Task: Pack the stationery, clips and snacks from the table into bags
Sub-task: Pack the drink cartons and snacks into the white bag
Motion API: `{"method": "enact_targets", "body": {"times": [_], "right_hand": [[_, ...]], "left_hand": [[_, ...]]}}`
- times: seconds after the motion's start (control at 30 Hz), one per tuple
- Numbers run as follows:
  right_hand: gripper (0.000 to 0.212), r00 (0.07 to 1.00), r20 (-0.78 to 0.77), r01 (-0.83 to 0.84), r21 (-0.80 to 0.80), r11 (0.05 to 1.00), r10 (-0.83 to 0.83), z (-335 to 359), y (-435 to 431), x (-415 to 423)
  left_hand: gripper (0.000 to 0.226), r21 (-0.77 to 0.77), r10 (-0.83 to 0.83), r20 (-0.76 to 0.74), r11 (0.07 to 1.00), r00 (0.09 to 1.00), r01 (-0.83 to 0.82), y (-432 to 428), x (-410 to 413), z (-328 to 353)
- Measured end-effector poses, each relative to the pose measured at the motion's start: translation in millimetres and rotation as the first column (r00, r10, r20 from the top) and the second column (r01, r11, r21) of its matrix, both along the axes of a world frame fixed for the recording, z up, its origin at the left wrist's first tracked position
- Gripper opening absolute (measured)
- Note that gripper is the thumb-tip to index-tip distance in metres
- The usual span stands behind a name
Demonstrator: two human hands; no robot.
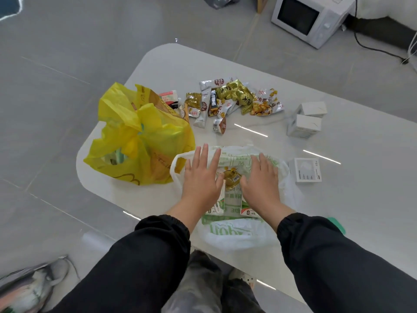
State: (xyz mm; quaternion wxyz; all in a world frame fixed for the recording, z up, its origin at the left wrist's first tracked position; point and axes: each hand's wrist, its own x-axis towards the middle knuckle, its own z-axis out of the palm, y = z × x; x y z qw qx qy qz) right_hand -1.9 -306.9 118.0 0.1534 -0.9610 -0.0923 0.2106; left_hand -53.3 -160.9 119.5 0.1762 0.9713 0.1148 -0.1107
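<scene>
The white plastic bag (228, 233) with green print lies flat in the lower centre of the frame, on the near edge of the white table (349, 211). Its long axis runs from the bottom of the frame upward, and its handle loops and mouth point up toward the frame's centre. The plastic is thin and crumpled, and green-and-white cartons (232, 203) show through it.

The left hand (202, 177) and right hand (261, 179) both lie palm-down on the bag with fingers straight and slightly spread, gripping nothing. A gold snack packet (232, 178) sits between them.

Touching the bag on its left is a filled yellow bag (140, 141). Above, at centre, is a loose pile of snack packets (234, 98). To the right are two upright white boxes (308, 119) and, lower down, a flat white box (308, 169). A microwave (309, 18) stands on the floor at the upper right.
</scene>
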Motion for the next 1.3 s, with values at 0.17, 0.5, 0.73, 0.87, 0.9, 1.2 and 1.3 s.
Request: {"method": "enact_targets", "body": {"times": [0.17,0.5,0.73,0.87,0.9,1.2,1.3], "right_hand": [[0.064,0.999,0.032,-0.013,-0.009,1.0,0.013,19,27,12],[0.064,0.997,0.065,-0.049,-0.021,0.999,0.05,29,129,106],[0.058,0.996,-0.079,-0.032,0.096,0.995,0.039,3,196,147],[0.051,0.94,-0.34,0.079,0.153,0.985,-0.022,-22,223,148],[0.05,0.916,-0.399,0.101,0.116,0.988,-0.047,-30,227,147],[0.067,0.765,-0.637,0.198,0.088,0.976,-0.097,-49,250,115],[0.065,0.747,-0.659,0.22,0.12,0.968,-0.088,-52,265,105]], "left_hand": [[0.061,0.122,-0.017,-0.021,0.992,1.0,0.019,41,21,29],[0.066,0.167,-0.087,-0.121,0.98,0.989,0.106,133,121,38],[0.068,0.187,-0.088,-0.333,0.97,0.939,0.158,208,162,0],[0.072,0.133,-0.154,-0.455,0.962,0.877,0.238,230,163,-26],[0.073,0.117,-0.171,-0.47,0.96,0.866,0.253,232,161,-31],[0.067,0.147,-0.157,-0.48,0.955,0.863,0.256,249,147,-44],[0.062,0.159,-0.094,-0.442,0.97,0.892,0.181,264,129,-46]]}}
